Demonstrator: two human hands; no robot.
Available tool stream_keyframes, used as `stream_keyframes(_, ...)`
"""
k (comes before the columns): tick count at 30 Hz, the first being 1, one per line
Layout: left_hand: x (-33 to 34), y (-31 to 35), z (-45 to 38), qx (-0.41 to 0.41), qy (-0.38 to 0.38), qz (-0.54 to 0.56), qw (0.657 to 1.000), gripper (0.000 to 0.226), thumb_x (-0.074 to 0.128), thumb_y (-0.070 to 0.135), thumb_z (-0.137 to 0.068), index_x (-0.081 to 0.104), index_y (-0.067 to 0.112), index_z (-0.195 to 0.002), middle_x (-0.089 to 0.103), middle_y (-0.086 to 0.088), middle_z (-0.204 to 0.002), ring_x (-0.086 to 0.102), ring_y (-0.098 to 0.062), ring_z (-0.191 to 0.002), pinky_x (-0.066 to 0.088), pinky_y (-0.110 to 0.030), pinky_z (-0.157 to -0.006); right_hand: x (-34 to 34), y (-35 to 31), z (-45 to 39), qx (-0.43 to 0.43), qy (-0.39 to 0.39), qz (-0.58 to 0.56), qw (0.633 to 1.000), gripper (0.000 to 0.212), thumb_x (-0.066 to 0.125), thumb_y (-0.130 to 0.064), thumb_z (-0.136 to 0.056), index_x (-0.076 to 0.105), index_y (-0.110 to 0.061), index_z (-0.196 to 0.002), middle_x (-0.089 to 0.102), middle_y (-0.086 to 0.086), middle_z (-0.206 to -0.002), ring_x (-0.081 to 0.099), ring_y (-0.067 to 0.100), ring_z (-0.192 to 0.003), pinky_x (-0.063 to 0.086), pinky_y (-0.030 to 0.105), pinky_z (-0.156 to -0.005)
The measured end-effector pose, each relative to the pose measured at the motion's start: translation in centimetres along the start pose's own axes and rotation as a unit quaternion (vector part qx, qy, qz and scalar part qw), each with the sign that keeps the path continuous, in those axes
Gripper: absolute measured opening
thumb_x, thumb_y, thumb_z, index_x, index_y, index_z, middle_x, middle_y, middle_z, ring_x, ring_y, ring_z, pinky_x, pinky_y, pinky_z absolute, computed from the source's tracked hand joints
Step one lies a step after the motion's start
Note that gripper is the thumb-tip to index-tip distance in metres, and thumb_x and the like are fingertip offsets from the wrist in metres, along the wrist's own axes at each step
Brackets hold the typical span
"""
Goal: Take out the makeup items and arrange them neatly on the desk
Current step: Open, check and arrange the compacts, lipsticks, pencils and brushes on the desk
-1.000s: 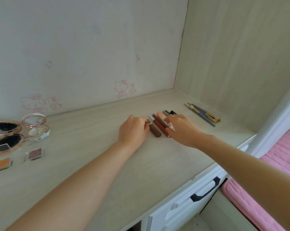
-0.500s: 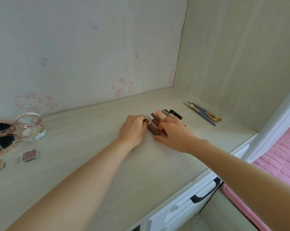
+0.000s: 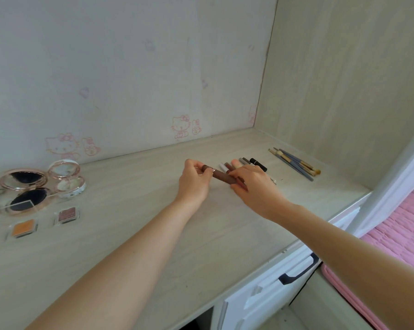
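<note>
I see both hands gripping one brown tube [image 3: 221, 176] just above the table [image 3: 134, 225], near center: left hand [image 3: 194, 184] pinching its far end, right hand [image 3: 253, 189] closed on its near end. More tubes [image 3: 245, 163] lie just past it at 1 o'clock, brushes [image 3: 294, 163] at 2, compacts [image 3: 34, 186] at 9.

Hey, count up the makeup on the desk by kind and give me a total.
Open compacts: 2
Small eyeshadow pans: 2
Brushes: about 4, bundled, hard to separate
Stick-type tubes and pencils: about 7, one brown tube held in both hands
Total: roughly 15
</note>
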State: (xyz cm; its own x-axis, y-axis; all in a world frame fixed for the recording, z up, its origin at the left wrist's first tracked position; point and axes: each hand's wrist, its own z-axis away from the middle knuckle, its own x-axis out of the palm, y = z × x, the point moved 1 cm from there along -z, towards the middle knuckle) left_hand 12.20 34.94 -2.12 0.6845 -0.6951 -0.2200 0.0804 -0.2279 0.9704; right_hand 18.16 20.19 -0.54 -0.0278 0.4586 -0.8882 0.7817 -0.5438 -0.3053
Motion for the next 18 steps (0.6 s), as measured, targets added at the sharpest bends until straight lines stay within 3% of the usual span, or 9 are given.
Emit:
stream_keyframes(2, -1.0, 0.4, 0.9, -0.048, 0.013, 0.118, 0.992, 0.011, 0.059, 0.012, -0.089, 0.049, 0.015, -0.093, 0.062, -0.006, -0.088, 0.065, -0.026, -0.083, 0.053, -0.040, -0.083, -0.6, -1.1, 0.2, -0.001, 0.014, -0.024, 1.000, 0.020, 0.057, -0.020, -0.092, 0.065, -0.016, -0.109, 0.056, -0.002, -0.098, 0.051, 0.019, -0.093, 0.037, 0.023, -0.075)
stream_keyframes(4, -2.3, 1.0, 2.2, -0.072, 0.009, 0.193, 0.978, 0.015, 0.058, 0.006, -0.091, 0.050, 0.007, -0.103, 0.060, -0.006, -0.087, 0.064, -0.023, -0.075, 0.055, -0.037, -0.080, -1.0, -2.1, 0.4, 0.004, 0.024, -0.045, 0.999, 0.018, 0.056, -0.021, -0.092, 0.063, -0.021, -0.109, 0.055, -0.007, -0.092, 0.052, 0.013, -0.088, 0.033, 0.011, -0.066)
stream_keyframes(7, -4.9, 1.6, 3.8, -0.076, 0.006, 0.244, 0.967, 0.023, 0.060, 0.003, -0.090, 0.050, 0.002, -0.111, 0.062, -0.009, -0.089, 0.064, -0.023, -0.073, 0.058, -0.036, -0.080, -1.3, -4.0, 1.0, 0.015, 0.032, -0.087, 0.996, 0.021, 0.057, -0.019, -0.092, 0.064, -0.023, -0.111, 0.060, -0.004, -0.094, 0.056, 0.010, -0.090, 0.034, 0.001, -0.074)
stream_keyframes(9, -6.7, 1.5, 4.8, -0.079, 0.007, 0.256, 0.963, 0.024, 0.062, 0.003, -0.089, 0.053, 0.000, -0.111, 0.064, -0.012, -0.090, 0.066, -0.025, -0.075, 0.058, -0.037, -0.082, -1.3, -5.6, 1.7, 0.003, 0.032, -0.107, 0.994, 0.020, 0.058, -0.020, -0.091, 0.064, -0.026, -0.109, 0.060, -0.013, -0.090, 0.055, 0.011, -0.095, 0.042, 0.016, -0.088)
stream_keyframes(11, -8.7, 1.3, 5.8, -0.076, 0.002, 0.249, 0.965, 0.024, 0.063, 0.002, -0.088, 0.056, -0.002, -0.110, 0.065, -0.014, -0.091, 0.066, -0.026, -0.076, 0.058, -0.038, -0.083, -1.3, -7.4, 2.5, -0.008, 0.035, -0.129, 0.991, 0.020, 0.060, -0.019, -0.090, 0.064, -0.025, -0.109, 0.056, -0.021, -0.083, 0.056, 0.002, -0.093, 0.049, 0.034, -0.089)
stream_keyframes(13, -10.6, 0.9, 6.8, -0.066, -0.009, 0.233, 0.970, 0.022, 0.063, 0.001, -0.087, 0.058, -0.005, -0.108, 0.066, -0.014, -0.089, 0.066, -0.025, -0.075, 0.058, -0.038, -0.082, -1.2, -9.1, 3.3, -0.014, 0.021, -0.146, 0.989, 0.022, 0.061, -0.016, -0.090, 0.064, -0.021, -0.111, 0.057, -0.022, -0.084, 0.055, -0.008, -0.088, 0.049, 0.028, -0.090)
stream_keyframes(18, -16.5, -0.8, 9.6, -0.066, -0.019, 0.205, 0.976, 0.015, 0.064, 0.000, -0.087, 0.061, -0.003, -0.101, 0.068, -0.013, -0.086, 0.067, -0.024, -0.070, 0.059, -0.035, -0.079, -0.2, -13.7, 4.5, -0.033, -0.016, -0.194, 0.980, 0.028, 0.061, -0.016, -0.090, 0.060, -0.024, -0.117, 0.066, -0.011, -0.096, 0.060, 0.001, -0.093, 0.049, 0.024, -0.089)
